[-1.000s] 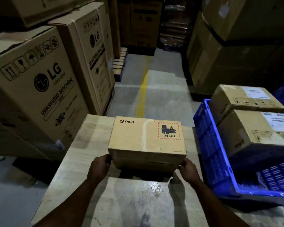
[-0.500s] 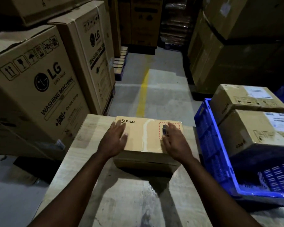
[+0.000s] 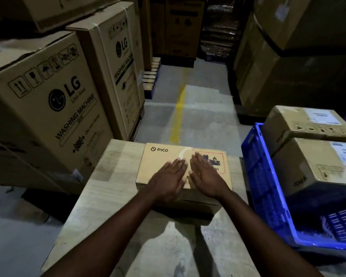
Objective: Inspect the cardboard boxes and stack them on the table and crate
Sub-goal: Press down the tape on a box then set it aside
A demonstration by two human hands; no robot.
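While the PICO box (image 3: 160,164) sits at the bench's (image 3: 100,196) far end, the left hand (image 3: 169,177) and right hand (image 3: 206,176) lie flat on its lid, fingers straight, gripping nothing. A blue crate (image 3: 264,186) holding two cartons (image 3: 318,168) stands just to the right, and LG washing-machine cartons (image 3: 48,96) crowd the left.

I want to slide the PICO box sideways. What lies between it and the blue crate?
Only a narrow bare strip of the table separates the PICO box from the blue crate; the head view shows nothing lying on it.
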